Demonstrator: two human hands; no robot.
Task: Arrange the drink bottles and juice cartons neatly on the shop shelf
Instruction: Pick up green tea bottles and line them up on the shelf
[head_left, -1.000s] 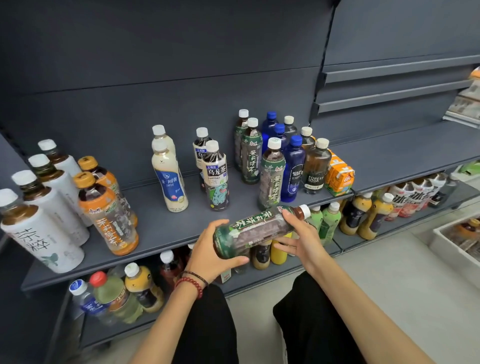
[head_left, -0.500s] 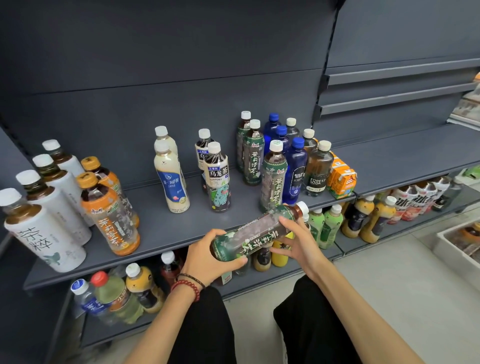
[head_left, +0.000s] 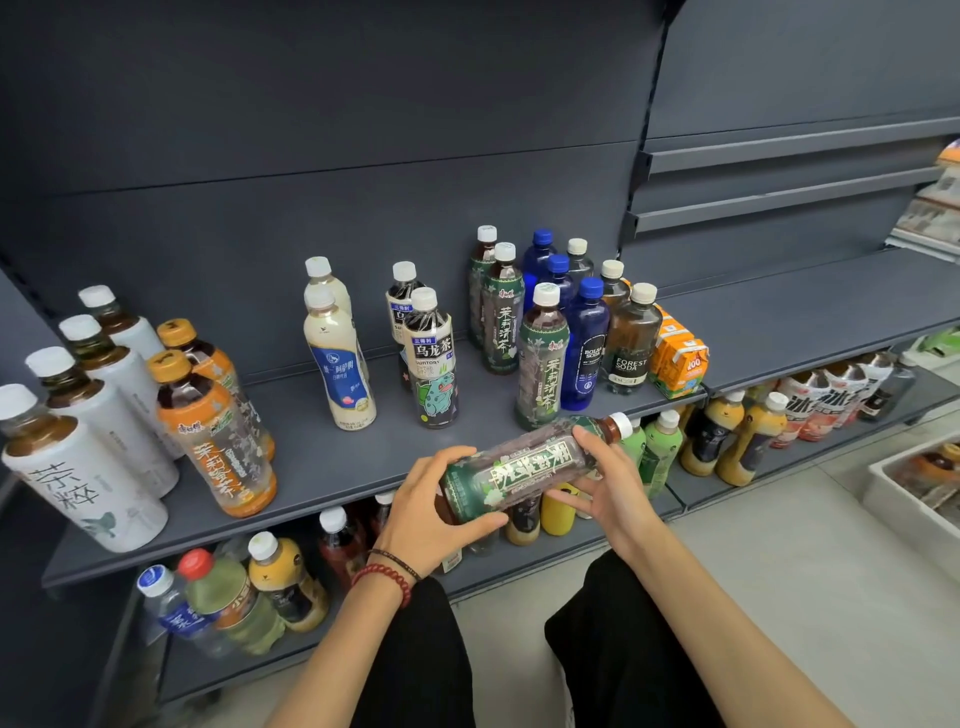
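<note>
Head view, looking down at a dark grey shop shelf (head_left: 332, 467). We see a green-label tea bottle (head_left: 524, 467) held almost level just in front of the shelf's front edge. Its white cap points right and slightly up, and its base points left. The left hand (head_left: 431, 509) grasps the base end, fingers curled over the top and thumb underneath. A red bead bracelet (head_left: 384, 577) circles that wrist. The right hand (head_left: 608, 488) grasps the neck end, one finger laid over the bottle's shoulder near the cap and the others curled below.

On the shelf behind the held bottle we note three upright bottles of the same green tea (head_left: 540, 358) in a file running front to back. Just beside them to the right stand blue soda bottles (head_left: 587, 343), then brown soda bottles (head_left: 631, 343), then orange juice cartons (head_left: 678, 358) at the shelf's right end. To the left of the green tea, set apart from each other, stand two oolong tea bottles (head_left: 434, 358) and two cream-coloured bottles (head_left: 340, 358). Further left are two orange-label bottles (head_left: 218, 436) and a file of four white-label bottles (head_left: 78, 467). The lower shelf (head_left: 519, 566) carries mixed bottles, partly hidden by the shelf above. A pale crate (head_left: 904, 499) sits on the floor at the right edge.
</note>
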